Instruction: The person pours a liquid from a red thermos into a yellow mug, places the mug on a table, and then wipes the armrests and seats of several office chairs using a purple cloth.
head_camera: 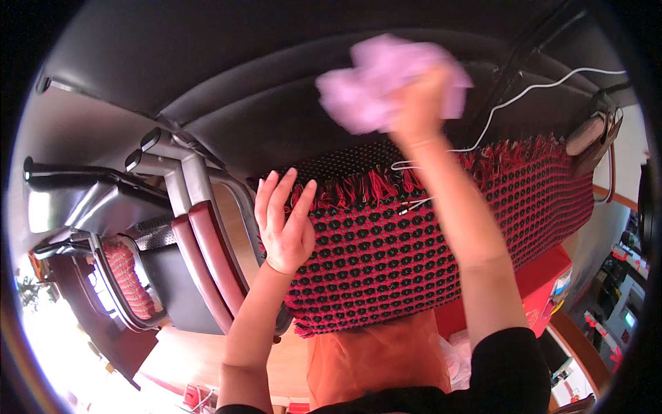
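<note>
My right hand, blurred, grips a crumpled pink cloth against or just over the black padded backrest of a metal-framed seat. My left hand is spread, with nothing in it, at the left end of a red and black woven seat cover with a fringe. A white cable runs over the backrest and down behind my right forearm; its connectors lie on the woven cover.
Metal armrests with dark red pads stand to the left, beside another black seat. A brown bag-like thing sits at the cover's right end. A red box is below it, near sheer orange fabric.
</note>
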The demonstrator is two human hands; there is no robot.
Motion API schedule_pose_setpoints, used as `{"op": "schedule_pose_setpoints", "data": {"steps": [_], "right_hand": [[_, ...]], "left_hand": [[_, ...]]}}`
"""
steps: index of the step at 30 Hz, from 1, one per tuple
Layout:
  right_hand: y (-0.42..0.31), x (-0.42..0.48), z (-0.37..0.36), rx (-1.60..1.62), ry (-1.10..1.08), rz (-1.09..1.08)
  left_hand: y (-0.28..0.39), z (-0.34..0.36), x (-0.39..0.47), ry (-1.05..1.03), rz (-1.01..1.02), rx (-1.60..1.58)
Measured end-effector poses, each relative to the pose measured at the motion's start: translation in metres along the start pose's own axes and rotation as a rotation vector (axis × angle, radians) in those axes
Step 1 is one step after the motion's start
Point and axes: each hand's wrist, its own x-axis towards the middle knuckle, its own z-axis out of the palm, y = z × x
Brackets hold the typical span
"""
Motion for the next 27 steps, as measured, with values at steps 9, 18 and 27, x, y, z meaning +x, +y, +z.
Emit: {"op": "schedule_pose_setpoints", "data": {"steps": [9, 18, 27], "right_hand": [[0.04, 0.067, -0.012, 0.281, 0.267, 0.066], [-0.132, -0.02, 0.115, -0.163, -0.098, -0.834], [-0.141, 0.12, 0.023, -0.619, 0.073, -0.864]], "left_hand": [[-0.049, 0.005, -0.016, 0.13, 0.013, -0.125], [-0.055, -0.002, -0.001, 0.384, -0.08, -0.173], [-0.066, -0.014, -0.002, 0.466, -0.149, -0.254]]}}
